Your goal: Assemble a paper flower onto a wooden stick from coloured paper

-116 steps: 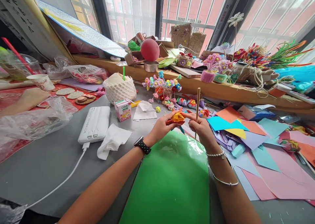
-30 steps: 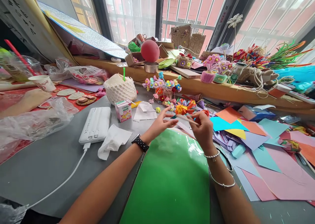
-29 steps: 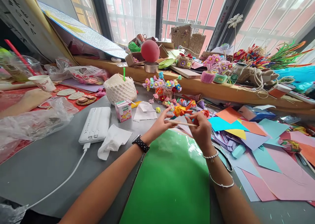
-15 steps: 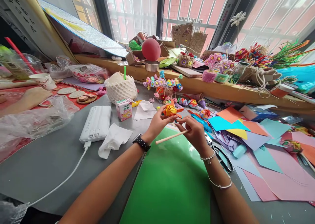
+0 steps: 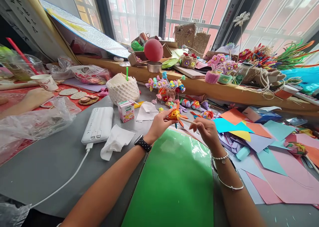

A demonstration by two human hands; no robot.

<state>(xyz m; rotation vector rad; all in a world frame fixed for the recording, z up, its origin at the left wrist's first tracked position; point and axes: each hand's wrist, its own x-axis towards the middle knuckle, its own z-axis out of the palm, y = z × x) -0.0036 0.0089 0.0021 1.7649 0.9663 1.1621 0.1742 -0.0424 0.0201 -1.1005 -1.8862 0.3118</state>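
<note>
My left hand (image 5: 160,124) is closed on an orange and yellow folded paper flower (image 5: 175,114), held above the far end of a green board (image 5: 171,180). Red-orange and teal paper points stick out around it. In my right hand (image 5: 206,130), the fingers pinch a thin wooden stick (image 5: 187,120). The stick runs leftward, and its far end meets the paper flower; whether it goes inside I cannot tell. Just behind my right hand lies another folded paper flower (image 5: 207,115) in orange and blue.
Loose coloured paper sheets (image 5: 267,164) cover the right side. Scissors, partly hidden, lie under my right forearm. A white power bank (image 5: 97,124), a drink carton (image 5: 126,110) and a coconut (image 5: 123,88) stand at left. Another person's hand (image 5: 40,97) rests at far left.
My right hand has moved right, and the stick has swung round from pointing down-left below the flower to meet it. My left hand has turned the flower slightly.
</note>
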